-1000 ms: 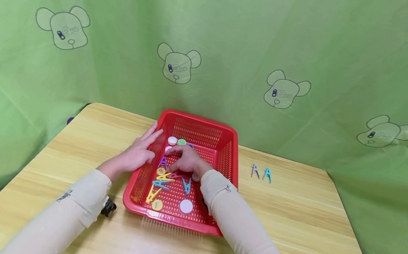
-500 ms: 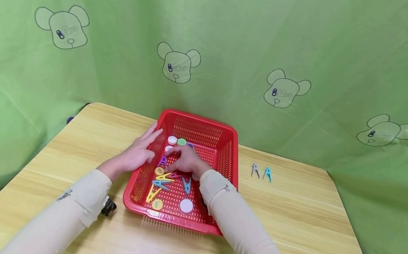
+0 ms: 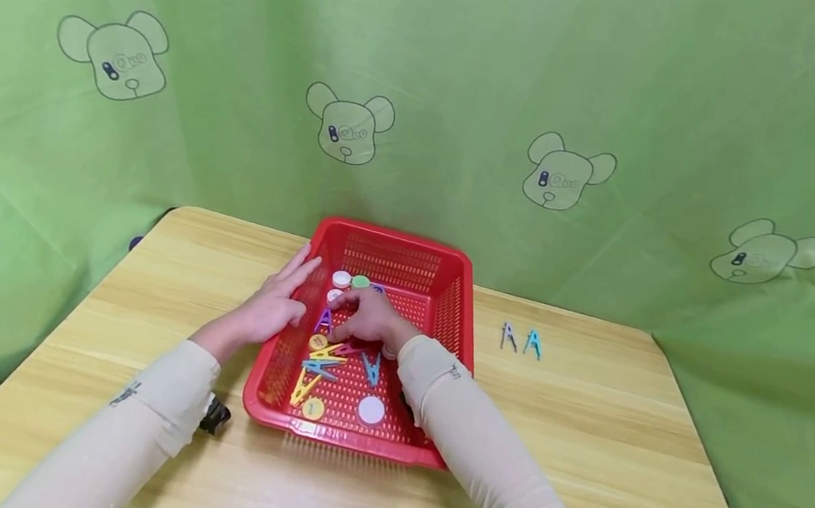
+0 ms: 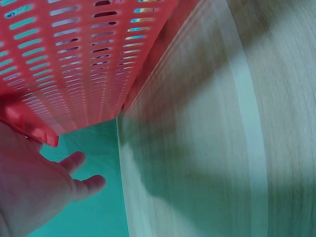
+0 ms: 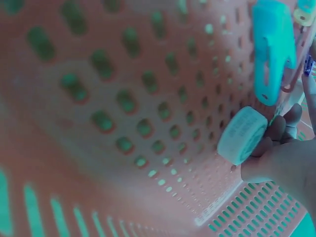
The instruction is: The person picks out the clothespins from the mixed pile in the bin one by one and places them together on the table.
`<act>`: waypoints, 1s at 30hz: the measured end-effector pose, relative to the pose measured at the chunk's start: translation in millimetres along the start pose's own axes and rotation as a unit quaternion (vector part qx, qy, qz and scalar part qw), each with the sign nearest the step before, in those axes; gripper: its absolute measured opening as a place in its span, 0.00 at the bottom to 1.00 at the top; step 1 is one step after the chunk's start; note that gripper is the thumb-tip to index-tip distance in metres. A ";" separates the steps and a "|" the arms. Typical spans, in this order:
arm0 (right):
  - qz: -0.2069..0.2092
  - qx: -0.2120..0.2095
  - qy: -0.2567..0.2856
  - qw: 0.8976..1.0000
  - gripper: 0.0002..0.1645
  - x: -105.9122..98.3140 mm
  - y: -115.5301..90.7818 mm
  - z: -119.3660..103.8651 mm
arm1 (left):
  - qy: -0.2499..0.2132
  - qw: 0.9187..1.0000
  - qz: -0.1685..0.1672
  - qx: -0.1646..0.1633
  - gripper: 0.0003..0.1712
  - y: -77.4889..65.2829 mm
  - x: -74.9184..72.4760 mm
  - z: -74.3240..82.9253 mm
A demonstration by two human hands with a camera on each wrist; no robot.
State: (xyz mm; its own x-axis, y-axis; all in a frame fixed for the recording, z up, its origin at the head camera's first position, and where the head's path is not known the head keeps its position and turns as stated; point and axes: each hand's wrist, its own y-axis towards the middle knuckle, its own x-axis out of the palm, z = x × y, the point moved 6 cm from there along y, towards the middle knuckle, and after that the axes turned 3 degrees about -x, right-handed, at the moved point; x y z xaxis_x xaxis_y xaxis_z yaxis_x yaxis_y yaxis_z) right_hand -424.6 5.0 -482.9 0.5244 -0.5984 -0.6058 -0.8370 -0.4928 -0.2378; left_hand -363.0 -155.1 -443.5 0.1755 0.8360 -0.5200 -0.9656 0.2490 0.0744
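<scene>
A red plastic basket point(image 3: 439, 450) stands on the table with bottle caps and clothespins inside. My left hand point(image 3: 271, 306) rests on its left rim, fingers extended. Inside, my right hand point(image 3: 372, 317) has index finger and thumb bent beside a purple clothespin point(image 3: 324, 320); whether they pinch it is hidden. Just below the clothespin lies a yellow cap point(image 3: 318, 342). White caps point(image 3: 341, 279) and a green cap point(image 3: 361, 281) sit at the back left. Yellow clothespins point(image 3: 303, 389) and blue clothespins point(image 3: 371, 369) lie nearer the front. Under the right hand, the right wrist view shows a white cap point(image 5: 242, 136).
Right of the basket, a grey-purple clothespin point(image 3: 509, 337) and a light blue clothespin point(image 3: 533, 344) lie on the wooden table point(image 3: 584, 425). A black object point(image 3: 215, 415) sits by the left sleeve. Green cloth point(image 3: 467, 60) hangs behind the table.
The yellow cap below the purple clothespin has shifted slightly left, as has the right thumb. The left hand stays on the rim. The head view has turned a little.
</scene>
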 end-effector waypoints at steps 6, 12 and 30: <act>-0.002 -0.030 -0.016 0.999 0.25 -5.9 2.4 -5.4 | 0.011 1.000 -0.003 -0.007 0.56 -0.4 -0.7 1.7; -0.002 -0.039 -0.028 0.999 0.25 -11.6 0.4 -8.7 | 0.019 1.000 -0.007 -0.010 0.55 -0.8 0.1 3.6; 0.030 -0.048 0.028 0.998 0.24 -47.5 -9.6 -15.3 | 0.015 1.000 -0.006 -0.019 0.56 -1.9 1.2 2.5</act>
State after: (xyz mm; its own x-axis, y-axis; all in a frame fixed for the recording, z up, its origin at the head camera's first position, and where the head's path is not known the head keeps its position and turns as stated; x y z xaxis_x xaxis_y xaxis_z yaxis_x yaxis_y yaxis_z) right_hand -439.1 28.5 -440.3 0.4842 -0.6613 -0.5729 -0.8495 -0.5120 -0.1270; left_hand -360.5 -153.4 -442.1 0.1810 0.8175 -0.5468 -0.9702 0.2396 0.0371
